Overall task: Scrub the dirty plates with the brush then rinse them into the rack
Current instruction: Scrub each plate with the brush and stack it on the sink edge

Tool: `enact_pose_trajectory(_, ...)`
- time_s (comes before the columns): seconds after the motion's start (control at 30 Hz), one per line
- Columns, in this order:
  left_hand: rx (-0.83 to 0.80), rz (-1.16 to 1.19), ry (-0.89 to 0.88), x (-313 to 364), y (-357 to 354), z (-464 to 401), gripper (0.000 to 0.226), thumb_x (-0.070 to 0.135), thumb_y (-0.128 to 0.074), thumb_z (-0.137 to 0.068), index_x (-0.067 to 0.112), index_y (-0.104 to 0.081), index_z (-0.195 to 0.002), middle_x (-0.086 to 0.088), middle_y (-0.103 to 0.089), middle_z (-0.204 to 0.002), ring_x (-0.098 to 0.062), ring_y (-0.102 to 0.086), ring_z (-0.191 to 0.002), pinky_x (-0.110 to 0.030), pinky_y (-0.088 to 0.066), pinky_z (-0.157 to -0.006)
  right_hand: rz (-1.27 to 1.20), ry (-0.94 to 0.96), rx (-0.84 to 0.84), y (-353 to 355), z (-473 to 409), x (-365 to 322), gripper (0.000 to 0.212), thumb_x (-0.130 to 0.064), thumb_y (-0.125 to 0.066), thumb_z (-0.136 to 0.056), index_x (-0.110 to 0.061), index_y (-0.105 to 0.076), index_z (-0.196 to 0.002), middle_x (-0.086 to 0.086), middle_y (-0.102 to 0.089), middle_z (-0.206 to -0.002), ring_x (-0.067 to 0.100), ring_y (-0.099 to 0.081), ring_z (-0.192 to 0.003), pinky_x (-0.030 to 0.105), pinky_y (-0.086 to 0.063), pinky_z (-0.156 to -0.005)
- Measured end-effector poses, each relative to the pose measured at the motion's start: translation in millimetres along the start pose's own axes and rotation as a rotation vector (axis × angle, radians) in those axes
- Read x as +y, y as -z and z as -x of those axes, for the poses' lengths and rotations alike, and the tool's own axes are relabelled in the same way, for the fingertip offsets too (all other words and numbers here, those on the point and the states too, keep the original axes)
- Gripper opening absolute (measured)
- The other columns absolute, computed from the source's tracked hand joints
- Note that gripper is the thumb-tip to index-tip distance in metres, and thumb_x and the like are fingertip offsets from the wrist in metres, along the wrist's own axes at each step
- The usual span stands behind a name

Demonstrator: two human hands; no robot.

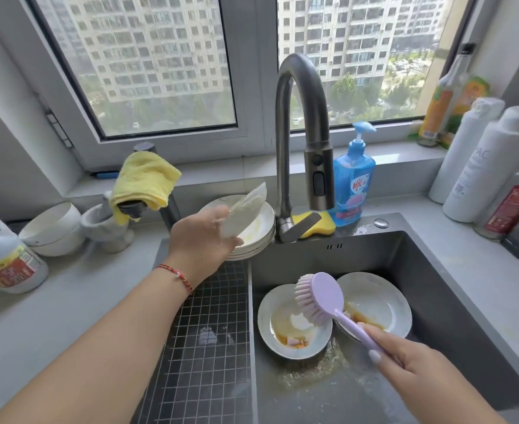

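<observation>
Counter: pale grey worktop point(454, 240) around a dark steel sink point(435, 270); a wire grid rack point(215, 347) covers the sink's left part.
Room: two window panes point(148, 62) behind the sink look out on tall apartment blocks and trees; a grey sill runs beneath them.
Tap: curved brushed-metal faucet point(301, 123) with a pull-out head, rising at the back edge of the sink.
Left hand: left hand point(200, 240) grips a soapy, motion-blurred plate point(246, 206) by its rim, tilted above a stack of plates point(252, 237) standing at the back of the rack.
Right hand: right hand point(411, 356) is curled round the handle of a lilac brush point(322, 301), its bristles just above the dirty plates.
Dirty plates: two white plates point(295, 328) lie side by side in the basin, smeared with brown sauce; murky water pools in front of them.
Beside the tap: yellow sponge point(319, 224) and blue pump bottle point(354, 185).
Left counter: yellow cloth point(145, 179), white bowls point(53, 231), stone mortar point(105, 224), white jug point(7, 258).
Right counter: white bottles point(481, 166).
Writing: the blue bottle carries a pink label with Chinese characters, too small to read; one white bottle shows the letters "PAC"; the jug's red label is illegible.
</observation>
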State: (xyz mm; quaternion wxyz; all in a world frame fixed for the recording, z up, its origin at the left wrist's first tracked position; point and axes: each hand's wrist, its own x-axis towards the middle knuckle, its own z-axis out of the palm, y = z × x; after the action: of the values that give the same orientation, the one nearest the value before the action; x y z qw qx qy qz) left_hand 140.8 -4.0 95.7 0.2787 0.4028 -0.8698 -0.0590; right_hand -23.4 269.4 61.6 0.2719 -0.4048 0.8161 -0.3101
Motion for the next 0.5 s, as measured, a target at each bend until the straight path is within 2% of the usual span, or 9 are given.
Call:
enact_pose_trajectory(0.03, 0.002, -0.022, -0.007, -3.0, -5.3, -4.2, 0.037, 0.031, -0.082, -0.077, 0.016, -0.070, -0.108, -0.007, -0.072, -0.087, -0.033, -0.066, -0.083, -0.031, -0.045, -0.067, -0.004, -0.005, 0.010, 0.4, -1.0, 2.2, 0.048, -0.036, -0.048, -0.095, -0.082, -0.037, -0.100, -0.043, -0.053, -0.110, -0.013, -0.050, -0.104, 0.005, -0.037, -0.079)
enact_pose_trajectory(0.1, 0.003, -0.062, -0.029, -7.0, -16.0, -11.7, 0.030, 0.028, -0.080, -0.079, 0.016, -0.069, -0.104, -0.007, -0.072, -0.087, -0.033, -0.066, -0.083, -0.029, -0.040, -0.064, 0.016, -0.026, 0.019, 0.7, -3.2, 5.3, 0.044, -0.037, -0.047, -0.095, -0.077, -0.034, -0.108, -0.036, -0.058, -0.108, -0.010, -0.053, -0.100, 0.006, -0.038, -0.076)
enact_pose_trajectory(0.2, -0.095, -0.173, -0.024, -9.0, -29.0, -20.4, 0.019, 0.027, -0.071, -0.088, 0.015, -0.062, -0.100, -0.006, -0.067, -0.090, -0.031, -0.063, -0.088, -0.029, -0.039, -0.065, 0.087, -0.037, 0.014, 2.8, -5.9, 8.1, 0.049, -0.035, -0.046, -0.096, -0.079, -0.025, -0.102, -0.035, -0.057, -0.097, -0.006, -0.054, -0.092, 0.006, -0.041, -0.070)
enact_pose_trajectory(0.3, -0.143, -0.206, -0.005, -13.3, -42.4, -24.8, 0.015, 0.028, -0.064, -0.094, 0.016, -0.059, -0.102, -0.005, -0.065, -0.095, -0.029, -0.062, -0.090, -0.030, -0.040, -0.066, 0.102, -0.052, 0.016, 3.1, -7.2, 11.6, 0.043, -0.035, -0.046, -0.097, -0.069, -0.031, -0.117, -0.027, -0.058, -0.105, -0.003, -0.053, -0.090, 0.001, -0.040, -0.070)
enact_pose_trajectory(0.33, -0.144, -0.219, -0.021, -14.8, -47.7, -25.2, 0.015, 0.028, -0.063, -0.095, 0.015, -0.060, -0.102, -0.005, -0.066, -0.095, -0.030, -0.062, -0.090, -0.030, -0.039, -0.065, 0.090, -0.060, 0.012, 2.6, -7.8, 13.8, 0.042, -0.035, -0.047, -0.097, -0.066, -0.032, -0.121, -0.028, -0.056, -0.109, -0.004, -0.052, -0.093, 0.000, -0.039, -0.072)
enact_pose_trajectory(0.4, -0.142, -0.237, -0.059, -18.6, -57.6, -25.3, 0.014, 0.027, -0.062, -0.095, 0.014, -0.061, -0.101, -0.006, -0.067, -0.093, -0.030, -0.062, -0.089, -0.029, -0.037, -0.064, 0.090, -0.053, -0.002, 1.5, -8.8, 18.4, 0.041, -0.037, -0.048, -0.096, -0.065, -0.034, -0.123, -0.037, -0.048, -0.113, -0.005, -0.048, -0.107, 0.004, -0.036, -0.085)
enact_pose_trajectory(0.5, -0.132, -0.236, -0.067, -23.1, -68.4, -24.3, 0.009, 0.021, -0.063, -0.094, 0.012, -0.063, -0.096, -0.008, -0.067, -0.085, -0.033, -0.063, -0.080, -0.033, -0.043, -0.062, 0.108, -0.031, -0.032, 2.0, -10.5, 22.7, 0.041, -0.038, -0.048, -0.095, -0.065, -0.034, -0.123, -0.046, -0.039, -0.108, -0.006, -0.039, -0.124, 0.008, -0.029, -0.099)
